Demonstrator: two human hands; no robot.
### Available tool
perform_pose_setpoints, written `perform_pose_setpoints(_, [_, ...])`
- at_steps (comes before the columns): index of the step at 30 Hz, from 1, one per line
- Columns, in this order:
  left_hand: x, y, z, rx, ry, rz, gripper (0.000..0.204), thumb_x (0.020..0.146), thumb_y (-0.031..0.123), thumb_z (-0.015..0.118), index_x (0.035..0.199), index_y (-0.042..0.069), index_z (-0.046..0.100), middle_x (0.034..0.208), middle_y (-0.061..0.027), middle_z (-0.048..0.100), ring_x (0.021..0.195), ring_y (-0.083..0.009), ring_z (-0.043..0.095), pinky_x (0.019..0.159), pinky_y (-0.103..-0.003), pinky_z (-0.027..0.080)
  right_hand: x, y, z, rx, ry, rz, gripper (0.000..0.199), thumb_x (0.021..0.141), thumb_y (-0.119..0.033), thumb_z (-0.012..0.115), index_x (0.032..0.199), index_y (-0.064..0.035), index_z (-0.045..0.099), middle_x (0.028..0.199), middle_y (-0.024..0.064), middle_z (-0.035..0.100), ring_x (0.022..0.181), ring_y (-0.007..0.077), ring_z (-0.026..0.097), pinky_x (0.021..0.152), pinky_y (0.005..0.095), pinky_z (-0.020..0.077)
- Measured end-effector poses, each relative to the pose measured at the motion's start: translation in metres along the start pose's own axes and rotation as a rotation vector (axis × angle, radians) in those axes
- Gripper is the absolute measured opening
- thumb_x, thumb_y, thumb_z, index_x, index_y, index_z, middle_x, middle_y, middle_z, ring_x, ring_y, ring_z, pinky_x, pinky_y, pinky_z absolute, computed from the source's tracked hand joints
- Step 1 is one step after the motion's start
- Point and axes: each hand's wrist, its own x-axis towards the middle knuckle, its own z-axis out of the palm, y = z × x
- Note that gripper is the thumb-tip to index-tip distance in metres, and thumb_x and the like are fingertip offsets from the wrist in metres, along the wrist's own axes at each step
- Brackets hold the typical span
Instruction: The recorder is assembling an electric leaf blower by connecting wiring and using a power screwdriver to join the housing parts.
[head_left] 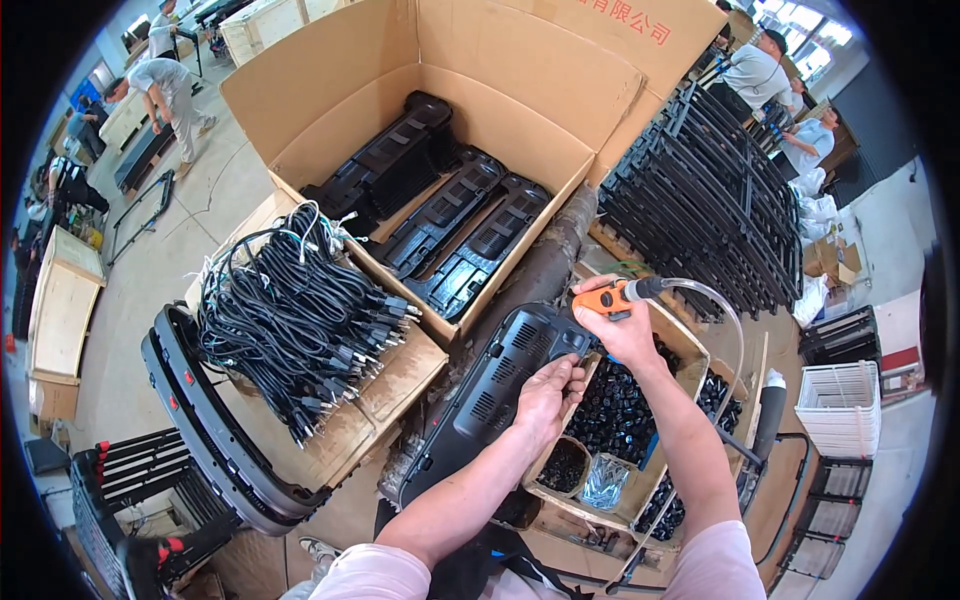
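Observation:
A long black plastic housing (478,398) with vent slots lies slantwise in front of me. My right hand (626,328) is wrapped round an orange air screwdriver (600,299), whose clear hose curves away to the right. The tool is over the far end of the housing; its tip is hidden. My left hand (545,400) rests at the housing's right edge with its fingertips pinched together, and whatever they hold cannot be made out. Just right of the housing stands a wooden parts box (690,350) with many small black plastic pieces (610,410) in it.
Black power cables (290,310) are heaped on cardboard at left, beside curved black frames (215,430). A big carton (520,80) holds more black housings (490,245). Small tubs contain dark screws (563,468) and silvery pieces (604,482). Stacked black frames (705,200) stand behind; several people work farther off.

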Motion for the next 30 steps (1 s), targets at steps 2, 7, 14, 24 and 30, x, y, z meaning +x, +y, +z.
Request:
perform_pose_setpoints(2, [-0.001,0.003,0.0,-0.004,-0.003,0.008,0.022,0.111,0.02,0.059,0.124,0.004,0.068,0.099,-0.0045,0.073,0.077,-0.0119,0.067,0.066,-0.025,0.058,0.002,-0.005,0.003,-0.016,-0.003,0.022,0.027,0.084,0.0,0.08,0.109,-0.0024,0.071,0.113,0.0083,0.075,0.104,0.0162,0.07,0.094,0.0334,0.0564])
perform_pose_setpoints(7, [-0.003,0.007,0.003,-0.061,0.07,0.018,0.02,0.11,0.023,0.061,0.119,0.006,0.07,0.095,-0.0023,0.073,0.075,-0.0116,0.066,0.066,-0.025,0.058,0.001,-0.004,0.002,-0.021,-0.003,0.021,0.028,0.083,0.0,0.08,0.11,-0.0024,0.07,0.114,0.0091,0.075,0.104,0.0166,0.07,0.095,0.0329,0.0568])
perform_pose_setpoints(14, [0.004,0.021,0.001,-0.11,0.1,-0.021,0.025,0.11,0.032,0.061,0.114,0.008,0.069,0.09,0.0005,0.069,0.072,-0.0121,0.062,0.062,-0.026,0.054,-0.014,-0.01,0.002,0.107,0.051,0.026,0.049,0.086,-0.001,0.082,0.131,-0.0003,0.062,0.118,0.0109,0.074,0.109,0.0171,0.07,0.097,0.0329,0.0576])
perform_pose_setpoints(24, [0.017,0.04,-0.011,-0.52,-0.034,-0.038,0.023,0.112,0.028,0.057,0.12,0.008,0.066,0.09,0.0012,0.063,0.078,-0.0133,0.059,0.065,-0.025,0.053,-0.045,-0.052,-0.002,0.258,-0.056,0.02,0.053,0.086,0.003,0.077,0.135,0.0028,0.057,0.124,0.0194,0.073,0.115,0.0235,0.071,0.103,0.0387,0.0578])
perform_pose_setpoints(30, [0.012,0.047,-0.019,-0.547,-0.13,-0.037,0.022,0.111,0.029,0.058,0.118,0.009,0.065,0.088,0.0022,0.061,0.076,-0.0124,0.058,0.066,-0.024,0.053,-0.042,-0.059,0.005,0.264,-0.119,0.024,0.052,0.089,0.0,0.079,0.135,0.001,0.057,0.127,0.017,0.072,0.117,0.0214,0.069,0.105,0.0372,0.0558])
